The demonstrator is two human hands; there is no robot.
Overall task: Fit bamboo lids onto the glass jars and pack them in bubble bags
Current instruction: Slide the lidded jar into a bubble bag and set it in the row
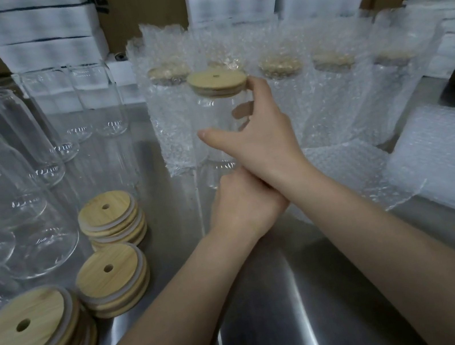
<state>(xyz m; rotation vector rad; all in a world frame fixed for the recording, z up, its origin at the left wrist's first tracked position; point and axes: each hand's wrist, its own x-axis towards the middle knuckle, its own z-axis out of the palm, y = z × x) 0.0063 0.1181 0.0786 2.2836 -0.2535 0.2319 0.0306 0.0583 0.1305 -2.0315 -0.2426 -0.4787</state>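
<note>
2 forearms cross over the brushed steel table [276, 329], and none of the writing around them can be read. The brown cardboard cartons [140, 3] at the back carry a cut-off dark mark and, at far right, a leaf-like logo, both too partial or blurred to make out. The raised marks at the jars' bases are too small.

The right hand [259, 137] grasps the clear glass jar [219, 113] from its right side. Its fingers wrap round the back and show through the glass, and the forefinger tip touches the edge of the round bamboo lid with a small hole [217, 83], which sits on the jar's mouth. The thumb stretches straight across the front.

The jar is upright, just in front of the row of lidded jars in bubble bags [335, 88]; whether its base touches the table I cannot tell. The left hand [240, 203] lies under the right wrist with its fingers hidden, so I cannot tell its grip.

A flat bubble bag [350, 176] lies just to its right, with a stack of flat bubble bags [453, 164] further right. 3 stacks of bamboo lids [108, 222] sit at the left, near the empty glass jars [25, 176]. White foam boxes [39, 26] are piled behind.
</note>
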